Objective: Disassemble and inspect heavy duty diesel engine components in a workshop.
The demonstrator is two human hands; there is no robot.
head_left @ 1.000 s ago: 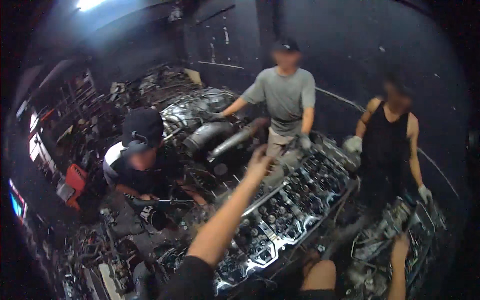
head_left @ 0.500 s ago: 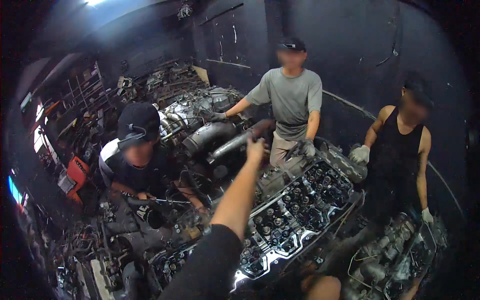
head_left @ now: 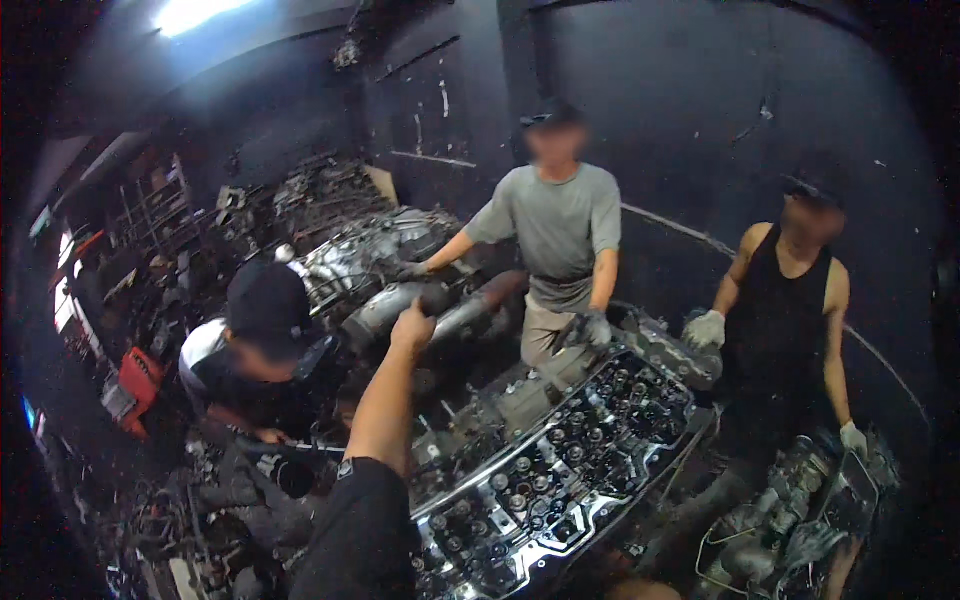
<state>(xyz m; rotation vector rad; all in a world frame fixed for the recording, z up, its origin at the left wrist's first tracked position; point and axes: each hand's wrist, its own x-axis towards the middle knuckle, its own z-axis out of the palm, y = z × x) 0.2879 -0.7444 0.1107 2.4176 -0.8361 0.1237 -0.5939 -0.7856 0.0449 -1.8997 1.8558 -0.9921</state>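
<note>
My left hand [head_left: 413, 328] reaches out in the air over the machinery, index finger extended and the others curled. It holds nothing. Beyond it lie thick metal pipes [head_left: 385, 312]; I cannot tell that it touches them. Below and to the right stretches a large opened engine [head_left: 560, 465], with rows of springs and valve gear inside a bright metal rim. At the lower edge a dim patch of skin [head_left: 638, 589] shows, too little to tell what it is. My right hand cannot be made out.
Across the engine stands a person in a grey shirt [head_left: 560, 220], gloved hands on the parts. Another in a black tank top [head_left: 790, 310] stands right, beside a smaller engine [head_left: 765, 530]. A capped person [head_left: 265, 320] bends at left, near a red part [head_left: 137, 380]. Metal parts pile behind.
My left hand has moved left and slightly down in view, from before the grey-shirted person toward the pipes. The view has shifted. The person at left has bent lower.
</note>
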